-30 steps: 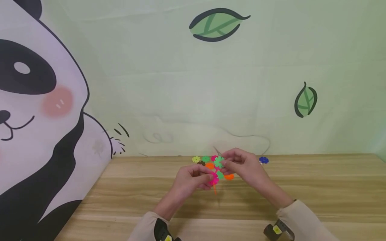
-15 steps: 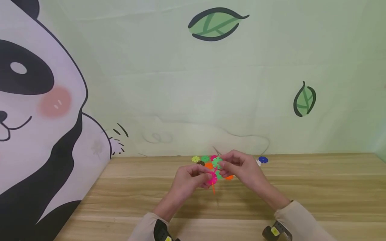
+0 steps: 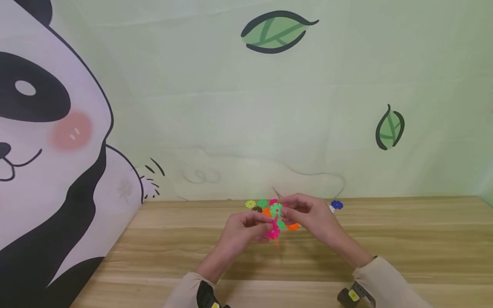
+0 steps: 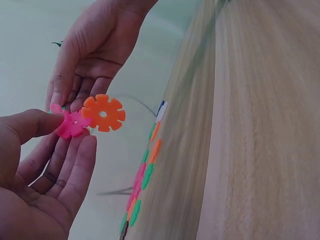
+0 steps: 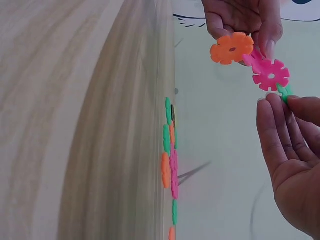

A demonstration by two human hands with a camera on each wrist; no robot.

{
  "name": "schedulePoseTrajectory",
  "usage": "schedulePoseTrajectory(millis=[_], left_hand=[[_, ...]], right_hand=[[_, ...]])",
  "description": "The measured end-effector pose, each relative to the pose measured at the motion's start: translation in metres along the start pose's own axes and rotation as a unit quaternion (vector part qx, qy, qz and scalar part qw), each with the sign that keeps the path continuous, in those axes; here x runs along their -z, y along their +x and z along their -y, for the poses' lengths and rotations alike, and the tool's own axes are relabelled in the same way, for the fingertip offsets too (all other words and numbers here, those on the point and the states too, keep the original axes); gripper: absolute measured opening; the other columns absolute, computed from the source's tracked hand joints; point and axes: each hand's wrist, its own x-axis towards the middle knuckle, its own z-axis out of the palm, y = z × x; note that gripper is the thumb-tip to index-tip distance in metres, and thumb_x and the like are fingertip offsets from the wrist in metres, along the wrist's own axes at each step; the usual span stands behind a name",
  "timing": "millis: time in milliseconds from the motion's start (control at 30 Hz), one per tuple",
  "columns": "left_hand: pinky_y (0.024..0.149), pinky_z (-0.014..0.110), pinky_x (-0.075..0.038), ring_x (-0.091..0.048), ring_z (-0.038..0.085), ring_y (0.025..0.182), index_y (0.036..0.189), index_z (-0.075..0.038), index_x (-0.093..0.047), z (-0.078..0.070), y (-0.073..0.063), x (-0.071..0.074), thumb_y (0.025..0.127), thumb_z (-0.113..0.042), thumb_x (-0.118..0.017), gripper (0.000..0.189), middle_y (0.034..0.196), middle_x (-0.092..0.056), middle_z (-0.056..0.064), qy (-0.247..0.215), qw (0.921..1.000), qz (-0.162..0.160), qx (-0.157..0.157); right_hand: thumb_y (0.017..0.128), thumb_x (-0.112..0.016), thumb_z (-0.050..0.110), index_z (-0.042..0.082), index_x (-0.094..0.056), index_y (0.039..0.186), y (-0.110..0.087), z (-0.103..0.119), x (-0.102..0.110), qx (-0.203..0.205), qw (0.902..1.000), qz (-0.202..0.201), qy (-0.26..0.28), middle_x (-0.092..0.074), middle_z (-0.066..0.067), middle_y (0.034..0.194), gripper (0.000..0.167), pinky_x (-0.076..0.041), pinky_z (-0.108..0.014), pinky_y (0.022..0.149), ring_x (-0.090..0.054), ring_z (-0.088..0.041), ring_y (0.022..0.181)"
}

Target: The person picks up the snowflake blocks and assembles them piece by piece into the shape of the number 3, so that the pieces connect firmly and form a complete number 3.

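Observation:
Both hands hold a short chain of notched, flower-shaped plastic discs just above the table. With thumb and fingers, the left hand (image 3: 240, 231) pinches a pink disc (image 4: 74, 123). An orange disc (image 4: 103, 114) is slotted to that one and hangs edge-on at the bottom in the head view. A second pink disc (image 5: 271, 76) sits between the first and a green disc (image 3: 276, 209). That green disc is pinched at its edge by the right hand (image 3: 312, 218). Fingertips hide parts of the pink and green discs.
Behind the hands, several loose discs lie on the wooden table (image 3: 173, 239), among them a yellow-green disc (image 3: 250, 204), a brown disc (image 3: 257, 209) and an orange disc (image 3: 293, 226). A blue disc (image 3: 337, 204) is at the back right. A printed panda cloth (image 3: 192, 107) hangs behind.
The right hand has shifted slightly down and left with the green disc. The chain has turned a little, its orange end swinging slightly right. Both hands keep their hold.

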Motion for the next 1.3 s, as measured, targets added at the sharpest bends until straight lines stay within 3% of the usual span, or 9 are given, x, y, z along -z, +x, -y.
schedulePoseTrajectory(millis=[133, 333, 667, 867, 1033, 1167, 1300], left_hand=[[0.082, 0.043, -0.066, -0.073, 0.018, 0.08, 0.112, 0.006, -0.076, 0.0, 0.001, 0.0, 0.095, -0.009, -0.078, 0.023, 0.097, -0.076, 0.009, -0.006, 1.0, -0.005, 0.0], [0.079, 0.037, -0.066, -0.073, 0.017, 0.08, 0.112, 0.007, -0.076, -0.001, 0.001, 0.001, 0.095, -0.012, -0.079, 0.025, 0.097, -0.076, 0.007, -0.011, 0.9996, -0.026, -0.004], [0.081, 0.036, -0.065, -0.072, 0.017, 0.082, 0.111, 0.006, -0.076, -0.003, 0.001, 0.004, 0.095, -0.014, -0.078, 0.025, 0.095, -0.075, 0.007, -0.011, 0.9991, -0.038, -0.01], [0.082, 0.038, -0.065, -0.073, 0.018, 0.084, 0.11, 0.006, -0.075, -0.004, 0.001, 0.004, 0.095, -0.014, -0.079, 0.025, 0.095, -0.075, 0.007, -0.017, 0.9993, -0.031, -0.012], [0.081, 0.036, -0.065, -0.073, 0.018, 0.083, 0.108, 0.006, -0.075, -0.003, 0.001, 0.005, 0.095, -0.015, -0.079, 0.024, 0.095, -0.075, 0.008, -0.016, 0.999, -0.039, -0.015], [0.079, 0.033, -0.065, -0.073, 0.018, 0.082, 0.105, 0.006, -0.075, -0.001, 0.001, 0.006, 0.094, -0.014, -0.08, 0.023, 0.093, -0.075, 0.009, -0.022, 0.9984, -0.05, -0.017], [0.079, 0.032, -0.065, -0.073, 0.019, 0.082, 0.103, 0.006, -0.075, 0.0, 0.002, 0.007, 0.094, -0.013, -0.08, 0.022, 0.092, -0.076, 0.009, -0.029, 0.9982, -0.05, -0.018]], right_hand=[[0.1, -0.075, 0.008, -0.002, -0.071, 0.119, 0.0, 0.001, -0.001, -0.006, 1.0, -0.001, 0.007, -0.077, -0.013, 0.102, 0.022, -0.064, -0.033, 0.083, -0.076, -0.027, 0.091], [0.099, -0.075, 0.007, -0.002, -0.071, 0.115, 0.002, 0.003, -0.004, -0.001, 0.9997, 0.015, 0.019, -0.077, -0.015, 0.097, 0.018, -0.064, -0.048, 0.087, -0.075, -0.039, 0.091], [0.1, -0.076, 0.01, -0.002, -0.071, 0.112, 0.005, 0.004, -0.008, 0.009, 0.9996, 0.026, 0.004, -0.076, -0.013, 0.097, 0.017, -0.064, -0.032, 0.081, -0.076, -0.029, 0.086], [0.1, -0.075, 0.009, -0.001, -0.072, 0.11, 0.005, 0.003, -0.009, 0.007, 0.9992, 0.038, 0.006, -0.075, -0.01, 0.094, 0.015, -0.065, -0.033, 0.08, -0.076, -0.037, 0.089], [0.1, -0.077, 0.016, 0.001, -0.073, 0.113, 0.006, 0.003, -0.004, 0.004, 0.9991, 0.043, 0.001, -0.076, -0.014, 0.099, 0.02, -0.064, -0.044, 0.086, -0.074, -0.04, 0.093], [0.1, -0.077, 0.022, 0.003, -0.073, 0.116, 0.009, 0.001, 0.006, -0.002, 0.9995, 0.029, -0.016, -0.078, -0.012, 0.101, 0.025, -0.063, -0.049, 0.09, -0.074, -0.037, 0.095], [0.102, -0.075, 0.019, -0.001, -0.072, 0.119, 0.016, -0.007, 0.017, -0.009, 0.9996, 0.01, -0.025, -0.077, -0.009, 0.102, 0.026, -0.063, -0.047, 0.091, -0.074, -0.04, 0.098]])
